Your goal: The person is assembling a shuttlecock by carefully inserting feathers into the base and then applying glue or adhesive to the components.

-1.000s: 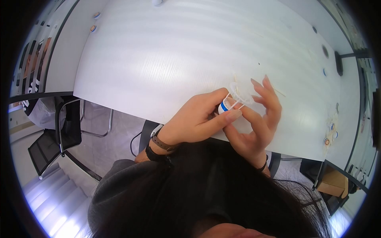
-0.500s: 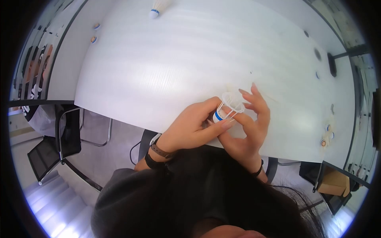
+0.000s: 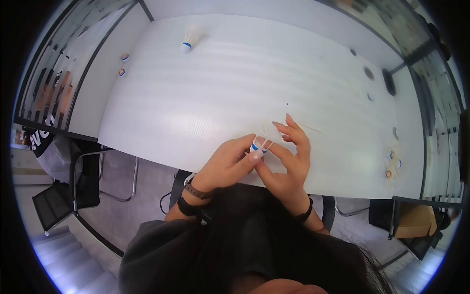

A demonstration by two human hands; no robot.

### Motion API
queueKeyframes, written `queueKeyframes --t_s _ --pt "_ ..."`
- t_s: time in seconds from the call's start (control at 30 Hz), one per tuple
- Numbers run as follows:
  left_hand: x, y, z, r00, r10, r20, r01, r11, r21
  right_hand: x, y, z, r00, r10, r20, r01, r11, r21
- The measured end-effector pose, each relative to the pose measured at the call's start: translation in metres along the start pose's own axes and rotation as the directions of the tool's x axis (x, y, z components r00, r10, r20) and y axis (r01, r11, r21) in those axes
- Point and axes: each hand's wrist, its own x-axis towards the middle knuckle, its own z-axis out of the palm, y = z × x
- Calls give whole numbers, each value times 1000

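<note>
Close to the near table edge, a stripped shuttlecock [image 3: 258, 145] with a white base, a blue band and short bare white shafts sits between my hands. My left hand [image 3: 227, 160] is closed around its base, thumb on the near side. Thumb and index finger of my right hand [image 3: 289, 164] meet at the shafts from the right, while its other fingers are raised and spread. Part of the base is hidden behind my fingers. A thin pale shaft [image 3: 309, 128] lies on the table beyond my right hand.
A whole feathered shuttlecock [image 3: 189, 43] lies at the back left of the white table [image 3: 171, 93]. Two shuttlecock bases [image 3: 123, 65] rest by the left partition. Several bases and feather scraps [image 3: 391, 164] lie at the right. A cardboard box [image 3: 413, 220] is below, right.
The camera view has shifted, showing more of the table's far side. The shuttlecock has turned in my hands, and its white ring of shafts shows less now.
</note>
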Motion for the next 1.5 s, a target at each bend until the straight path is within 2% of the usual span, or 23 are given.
queueKeyframes --t_s 0.13,0.33,0.57,0.67,0.77,0.9,0.97,1.0,1.07,1.17,1.27,1.37,1.5 --pt "0 5 1 997 -82 3 82 997 9 3 -6 -3 999 25 -23 -26 998 -55" --pt "1 -1 5 997 -63 -53 64 998 4 3 -2 -3 999 30 -13 -31 998 -52" --pt "1 -1 2 998 -52 -26 53 998 32 4 -4 -2 998 59 19 -58 997 -48" --pt "1 8 4 994 -97 -43 98 995 23 3 -1 -2 998 60 17 -60 998 -10" --pt "2 6 4 999 -33 -32 34 998 46 -1 3 1 999 53 1 -53 997 50" --pt "2 2 1 1000 -27 -10 28 996 90 0 0 0 998 58 -8 -58 995 80" --pt "1 -1 0 1000 -5 -3 6 993 121 1 2 0 999 -38 -7 38 998 56" --pt "1 -1 0 1000 -16 2 15 996 86 1 3 0 996 -87 -6 87 995 45" --pt "0 -2 2 999 -34 15 34 999 15 -1 2 1 996 -90 -13 91 995 35" --pt "1 6 6 996 -68 -54 68 998 -2 1 -2 1 998 -65 1 65 998 -20" --pt "0 3 1 998 -61 -4 61 998 20 5 -4 2 1000 -30 6 30 998 -46" --pt "0 -3 3 998 -38 -53 39 999 12 4 -4 3 1000 -13 17 14 998 -55" --pt "1 6 3 994 -82 -68 82 997 -5 5 -5 2 997 17 73 -12 997 -74"
